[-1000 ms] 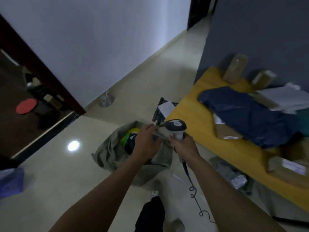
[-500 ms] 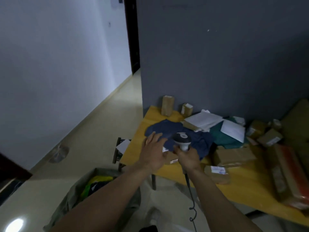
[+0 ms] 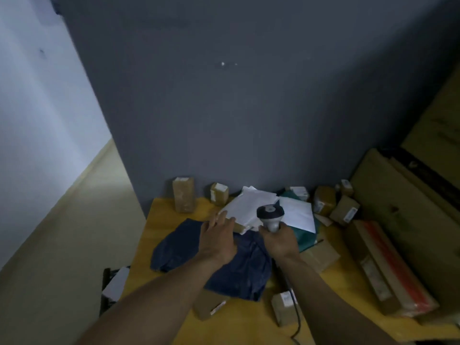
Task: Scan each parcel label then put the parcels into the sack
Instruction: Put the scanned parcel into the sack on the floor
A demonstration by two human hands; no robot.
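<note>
On the yellow table (image 3: 161, 215) lie many parcels. My right hand (image 3: 280, 241) grips the handle of a grey barcode scanner (image 3: 270, 215), head up, over the pile. My left hand (image 3: 217, 239) hovers with straight fingers above a dark blue plastic mailer (image 3: 179, 247), fingertips near a white mailer (image 3: 246, 207). A second white mailer (image 3: 297, 214) lies on a green mailer (image 3: 305, 235). Small cardboard boxes (image 3: 183, 194) stand at the back by the wall. The sack is out of view.
A long box with an orange stripe (image 3: 388, 267) and large flat cartons (image 3: 408, 200) fill the right side. Small brown boxes (image 3: 283, 307) lie near the front edge, beside the scanner cable (image 3: 297, 319). A grey wall (image 3: 224, 108) backs the table; floor (image 3: 62, 245) lies left.
The view swung up from the sack on the floor to the table. Both hands moved from the sack's mouth to over the parcels; my left hand let go of the sack and reaches forward.
</note>
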